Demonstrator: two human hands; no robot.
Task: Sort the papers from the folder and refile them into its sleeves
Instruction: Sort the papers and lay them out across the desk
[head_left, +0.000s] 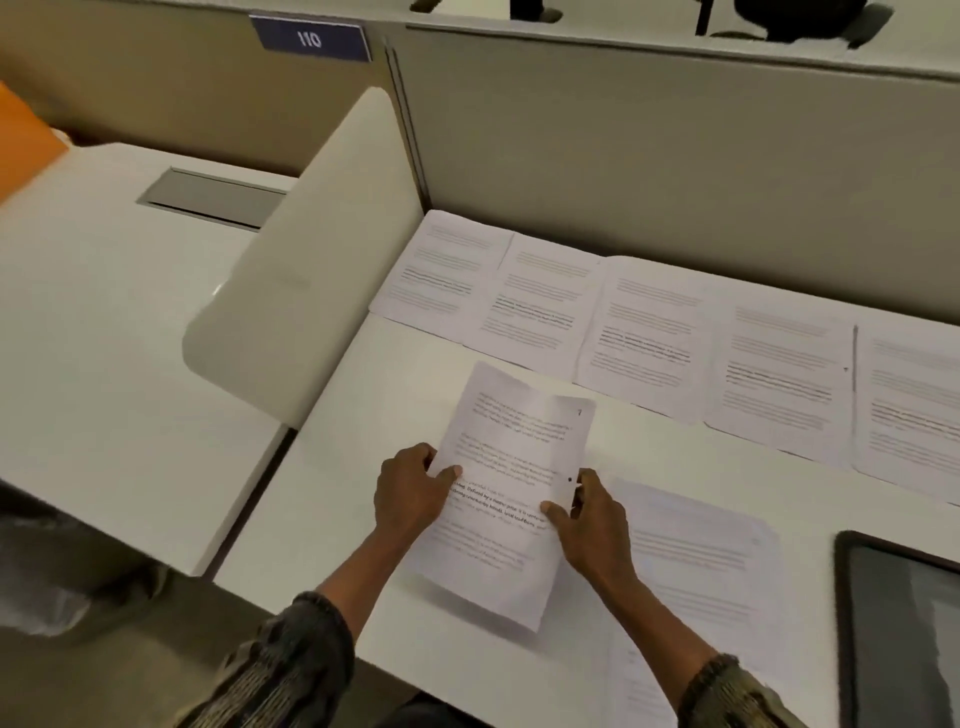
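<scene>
A beige partition (675, 156) runs behind my white desk (363, 395), with a blue sign (310, 39) marked 110 up top. A rounded white divider (311, 249) parts me from the next desk (104, 322).

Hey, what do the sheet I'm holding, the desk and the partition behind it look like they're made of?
The sheet, held by the left hand and right hand: thin matte white paper; it bows and creases. The desk: smooth white surface with a soft sheen, probably laminate. The partition: dull beige, no glare, possibly fabric-covered board; too blurred to be sure.
</scene>
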